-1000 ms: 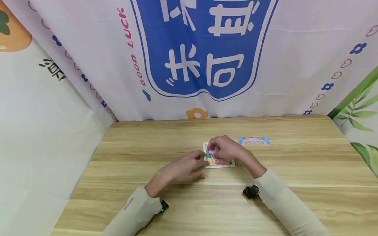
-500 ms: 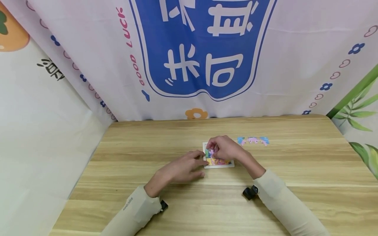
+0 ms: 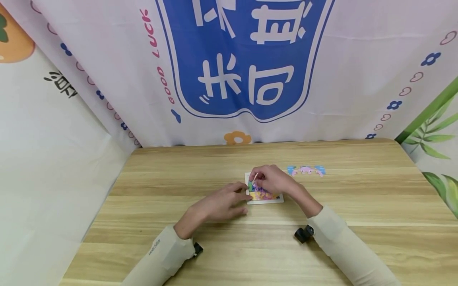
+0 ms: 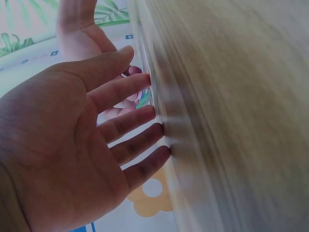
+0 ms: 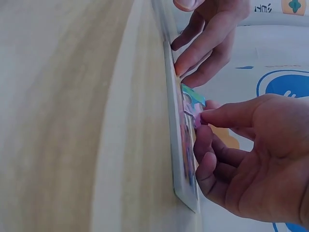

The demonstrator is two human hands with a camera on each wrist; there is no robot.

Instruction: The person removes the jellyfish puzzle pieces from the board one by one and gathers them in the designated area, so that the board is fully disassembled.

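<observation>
A small picture puzzle with a white frame [image 3: 264, 201] lies on the wooden table, partly under my right hand [image 3: 272, 179]. That hand pinches a jigsaw puzzle piece [image 5: 194, 102] between thumb and fingers. Green, blue and pink show on the piece, which stands tilted over the left part of the puzzle. My left hand [image 3: 222, 203] reaches in from the left, its fingers [image 4: 137, 118] extended and their tips touching the frame's left side. In the right wrist view, the far part of the frame disappears behind the left hand's fingers.
Several blue and pink puzzle pieces [image 3: 306, 170] lie in a row behind the right hand. A printed cloth [image 3: 264, 131] hangs along the table's back edge. Black wrist cameras sit under both sleeves, the right one [image 3: 303, 234] near the tabletop.
The puzzle piece in my right hand has tipped up, so its pale edge now shows. My left hand has stayed at the frame's left side.
</observation>
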